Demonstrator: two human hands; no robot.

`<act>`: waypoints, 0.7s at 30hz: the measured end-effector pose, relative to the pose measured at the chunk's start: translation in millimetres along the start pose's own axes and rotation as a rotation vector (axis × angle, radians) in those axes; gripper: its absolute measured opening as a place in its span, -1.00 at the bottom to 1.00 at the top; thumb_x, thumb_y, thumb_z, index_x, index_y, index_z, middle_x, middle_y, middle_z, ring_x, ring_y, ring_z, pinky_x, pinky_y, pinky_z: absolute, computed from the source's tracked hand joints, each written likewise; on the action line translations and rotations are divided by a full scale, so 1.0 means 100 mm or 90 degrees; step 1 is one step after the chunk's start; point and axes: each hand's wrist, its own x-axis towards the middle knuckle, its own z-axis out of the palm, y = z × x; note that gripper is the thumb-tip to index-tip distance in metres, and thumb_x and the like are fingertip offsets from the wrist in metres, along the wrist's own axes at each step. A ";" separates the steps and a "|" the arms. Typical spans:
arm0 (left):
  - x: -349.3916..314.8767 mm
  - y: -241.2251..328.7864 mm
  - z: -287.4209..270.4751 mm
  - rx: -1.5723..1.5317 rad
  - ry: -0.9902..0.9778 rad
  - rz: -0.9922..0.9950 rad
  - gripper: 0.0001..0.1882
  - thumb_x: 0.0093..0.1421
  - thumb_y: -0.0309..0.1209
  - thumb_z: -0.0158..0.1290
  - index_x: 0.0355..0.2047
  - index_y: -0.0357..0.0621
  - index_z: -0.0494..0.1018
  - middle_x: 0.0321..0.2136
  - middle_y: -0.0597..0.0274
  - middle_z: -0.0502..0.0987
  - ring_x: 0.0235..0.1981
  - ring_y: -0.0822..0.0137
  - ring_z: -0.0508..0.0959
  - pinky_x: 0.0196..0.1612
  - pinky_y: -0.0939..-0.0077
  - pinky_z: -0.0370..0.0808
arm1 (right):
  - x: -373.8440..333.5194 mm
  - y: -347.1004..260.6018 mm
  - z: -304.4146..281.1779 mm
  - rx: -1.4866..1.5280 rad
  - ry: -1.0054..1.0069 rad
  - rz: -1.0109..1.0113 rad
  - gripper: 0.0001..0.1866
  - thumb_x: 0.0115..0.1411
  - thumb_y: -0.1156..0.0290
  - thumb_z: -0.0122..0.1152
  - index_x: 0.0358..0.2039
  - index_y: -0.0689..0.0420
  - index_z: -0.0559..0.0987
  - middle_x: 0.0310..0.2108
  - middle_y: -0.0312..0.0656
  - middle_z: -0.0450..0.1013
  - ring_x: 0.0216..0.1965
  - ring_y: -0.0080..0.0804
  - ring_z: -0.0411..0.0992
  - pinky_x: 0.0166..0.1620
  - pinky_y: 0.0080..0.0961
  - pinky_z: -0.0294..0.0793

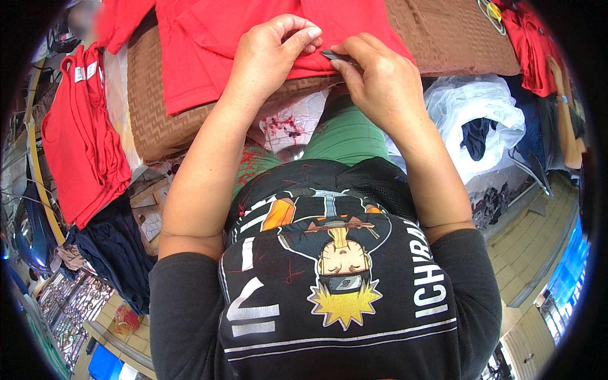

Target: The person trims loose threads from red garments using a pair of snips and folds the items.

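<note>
A red garment lies spread over the brown patterned cloth of the table before me. Above its near edge, my left hand has thumb and fingers pinched together; whatever is between them is too small to make out. Close beside it, my right hand grips a small dark metal blade tool. Only the tool's tip shows past the fingers, pointing toward the left hand. The rest of it is hidden in the palm.
Red garments with white labels hang at the left, above dark blue cloth. A white plastic bag holding dark cloth stands right of my legs. Beyond it, another person's arm reaches toward red garments. Red thread scraps dot my green trousers.
</note>
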 end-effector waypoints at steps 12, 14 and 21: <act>0.04 -0.02 -0.02 -0.100 0.027 -0.021 -0.78 0.26 -0.37 0.04 -0.25 -0.33 0.49 -0.37 0.18 0.59 -0.32 0.47 0.57 -0.20 0.63 0.51 | -0.01 0.09 0.00 0.090 -0.010 0.004 -0.85 0.07 0.33 0.21 -0.34 0.07 0.55 -0.39 -0.19 0.47 -0.35 -0.14 0.49 -0.32 -0.24 0.46; 0.04 0.01 -0.03 -0.125 0.048 -0.036 -0.78 0.25 -0.37 0.06 -0.26 -0.34 0.49 -0.38 0.15 0.60 -0.31 0.44 0.60 -0.22 0.62 0.53 | 0.00 0.13 -0.02 0.127 -0.001 0.023 -0.83 0.08 0.32 0.22 -0.32 0.07 0.56 -0.36 -0.18 0.49 -0.33 -0.14 0.50 -0.29 -0.28 0.47; 0.03 0.03 -0.04 -0.155 0.056 -0.058 -0.75 0.25 -0.37 0.07 -0.21 -0.36 0.47 -0.35 0.12 0.60 -0.30 0.41 0.60 -0.18 0.60 0.54 | 0.06 0.15 0.00 0.158 0.006 0.051 -0.80 0.09 0.30 0.23 -0.29 0.09 0.57 -0.33 -0.15 0.50 -0.32 -0.14 0.50 -0.25 -0.29 0.47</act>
